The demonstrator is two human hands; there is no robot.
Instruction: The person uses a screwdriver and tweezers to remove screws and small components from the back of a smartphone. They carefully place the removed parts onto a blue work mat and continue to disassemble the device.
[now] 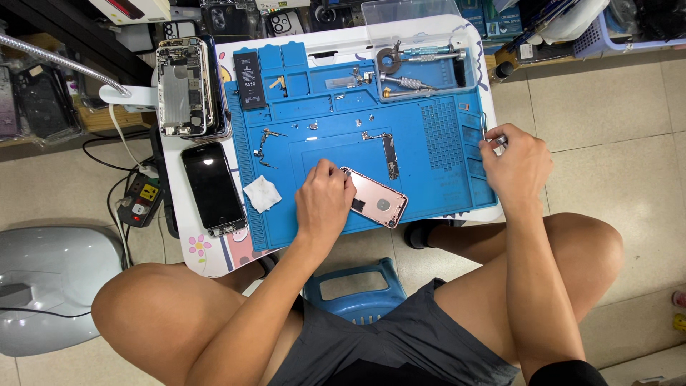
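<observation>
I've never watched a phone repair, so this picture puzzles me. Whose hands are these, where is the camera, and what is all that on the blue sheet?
There is no machine here: a seated person works with bare hands, and the one camera sits on their head, looking down. The blue mat covers a small table. The left hand rests on a pink phone shell lying back up. The right hand holds a thin metal tool at the mat's right edge. On the mat lie a battery, small loose parts, a circuit board and a white cloth. A dark phone and an opened phone lie beside the mat.
</observation>
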